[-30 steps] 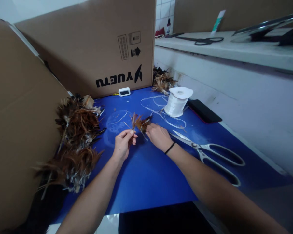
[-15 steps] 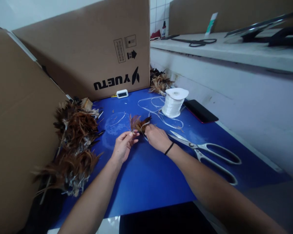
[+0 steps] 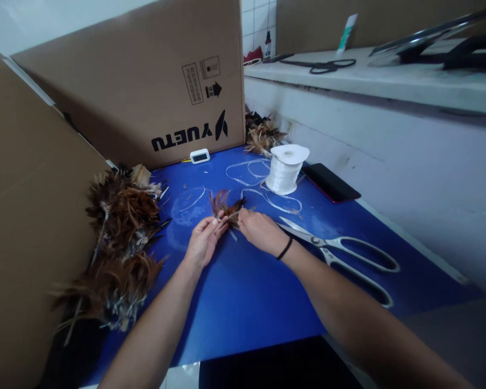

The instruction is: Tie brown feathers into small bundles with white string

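My left hand (image 3: 206, 237) is closed in a pinch at the base of a small bunch of brown and black feathers (image 3: 228, 206), whose tips fan out away from me. Close by on the right, my right hand (image 3: 260, 228) is closed on a thin white ribbon (image 3: 234, 214) that runs across to the left fingers. A short pale end of ribbon hangs below the bunch. A white ribbon spool (image 3: 285, 170) stands upright behind my right hand, with loose ribbon loops (image 3: 273, 201) beside it. Large open scissors (image 3: 322, 243) lie right of my right wrist.
Brown feather bundles (image 3: 123, 243) are heaped along the blue table's (image 3: 243, 302) left side. A cardboard box (image 3: 137, 81) stands behind. A black phone (image 3: 331, 182) lies by the wall, and a small white digital display (image 3: 200, 156) sits at the box's foot. More scissors (image 3: 328, 66) rest on the ledge.
The ribbon that looped loosely between my hands is now drawn straighter, with a short end hanging below. My left fingers have closed further around the feather base. The view has shifted slightly.
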{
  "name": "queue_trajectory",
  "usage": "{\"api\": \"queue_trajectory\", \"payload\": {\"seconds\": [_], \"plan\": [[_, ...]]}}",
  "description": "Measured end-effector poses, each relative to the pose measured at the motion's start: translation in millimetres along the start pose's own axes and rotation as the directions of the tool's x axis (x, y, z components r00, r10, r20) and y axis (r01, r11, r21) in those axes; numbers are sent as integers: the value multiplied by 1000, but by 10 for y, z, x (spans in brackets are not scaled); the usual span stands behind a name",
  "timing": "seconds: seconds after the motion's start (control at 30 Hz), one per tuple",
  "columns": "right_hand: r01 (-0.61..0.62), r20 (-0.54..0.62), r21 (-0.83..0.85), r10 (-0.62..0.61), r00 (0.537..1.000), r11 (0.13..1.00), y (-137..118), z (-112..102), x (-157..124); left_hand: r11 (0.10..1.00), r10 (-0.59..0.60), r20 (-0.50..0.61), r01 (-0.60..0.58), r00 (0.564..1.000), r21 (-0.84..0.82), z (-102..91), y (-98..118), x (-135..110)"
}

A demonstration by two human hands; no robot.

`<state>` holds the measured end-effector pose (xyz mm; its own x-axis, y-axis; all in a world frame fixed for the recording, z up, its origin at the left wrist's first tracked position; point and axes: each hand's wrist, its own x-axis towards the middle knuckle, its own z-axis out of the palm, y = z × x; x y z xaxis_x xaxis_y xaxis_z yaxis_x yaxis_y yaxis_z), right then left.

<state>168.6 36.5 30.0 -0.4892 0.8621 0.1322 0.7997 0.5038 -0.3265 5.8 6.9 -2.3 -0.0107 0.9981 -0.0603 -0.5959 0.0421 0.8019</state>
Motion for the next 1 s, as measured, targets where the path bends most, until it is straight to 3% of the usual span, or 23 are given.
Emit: {"api": "queue_trajectory", "payload": {"seconds": [0.17,0.37,0.53,0.67,0.8,1.0], "plan": [[-62,-54,314,83,995,947,102,-123,5,1000,1,-6,-1,1000,13,-13,-4,13],[-93,-97,660,207,973,746,268,-119,50,999,46,-37,-45,998,16,4,-16,17],[-140,-65,708,261,963,693,281,-43,90,992,125,-128,-121,984,37,-3,-9,-1],[-210,58,781,266,962,589,227,11,97,999,17,-21,-17,1000,40,43,4,-85],[-266,133,819,283,950,509,192,79,109,990,-136,89,133,987,37,114,-25,-148],[-287,140,833,321,937,474,212,92,125,987,-159,103,161,982,-14,108,-53,-137]]}}
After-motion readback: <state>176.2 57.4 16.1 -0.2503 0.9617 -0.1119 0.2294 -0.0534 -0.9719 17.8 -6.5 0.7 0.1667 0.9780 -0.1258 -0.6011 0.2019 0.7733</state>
